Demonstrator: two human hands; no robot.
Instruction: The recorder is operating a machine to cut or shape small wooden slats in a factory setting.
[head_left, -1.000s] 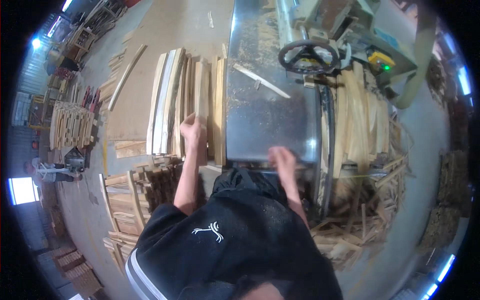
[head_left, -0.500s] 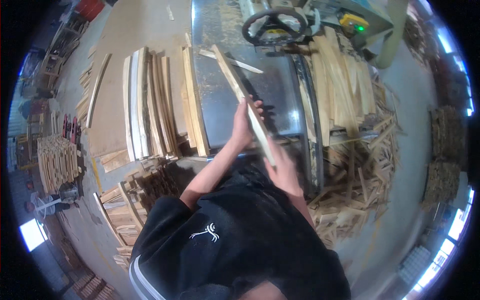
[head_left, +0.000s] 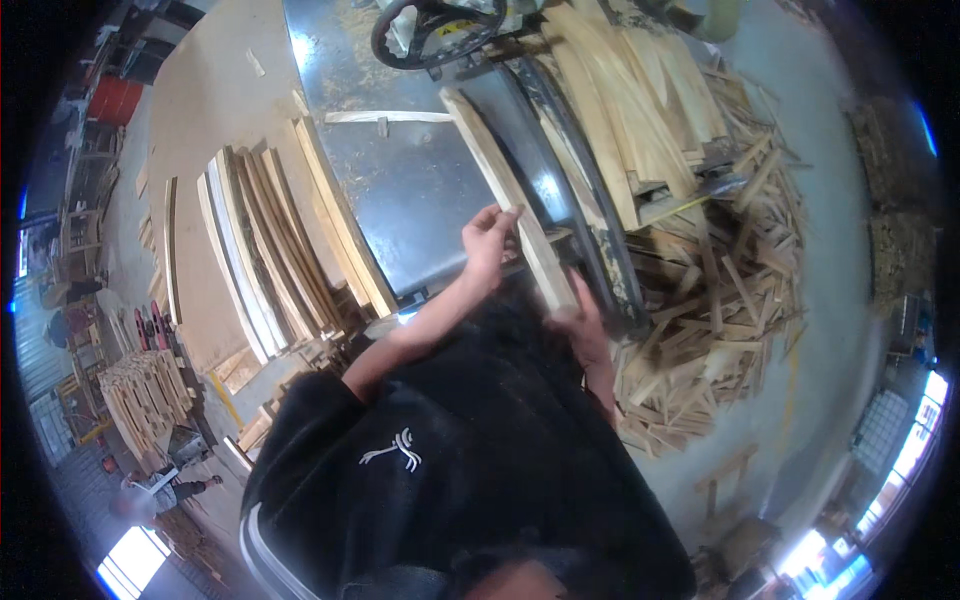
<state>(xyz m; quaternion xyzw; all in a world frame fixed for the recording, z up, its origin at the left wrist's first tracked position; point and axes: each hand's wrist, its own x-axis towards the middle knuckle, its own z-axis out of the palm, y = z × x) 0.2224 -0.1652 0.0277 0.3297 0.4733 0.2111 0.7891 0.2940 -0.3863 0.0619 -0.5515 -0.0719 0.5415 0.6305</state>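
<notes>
At the centre of the view, a person holds a wooden slat point(head_left: 510, 205) over the dark metal machine table point(head_left: 400, 190). The left hand point(head_left: 488, 238) curls its fingers around the slat's middle, and the right hand point(head_left: 580, 325) closes on its near end, just off the table's near edge. The slat's long axis runs from about five o'clock at the body up to eleven o'clock, its far end pointing toward the handwheel point(head_left: 435, 30) at twelve. It lies nearly flat on or just above the table; which, cannot be told.

As a judgement, the work is midway: a row of slats point(head_left: 270, 240) stands on edge at nine o'clock, seemingly waiting, while a stack of boards point(head_left: 630, 110) at one o'clock and a heap of offcuts point(head_left: 700, 320) at three look already handled. This slat is lined up but not yet fed forward.
</notes>
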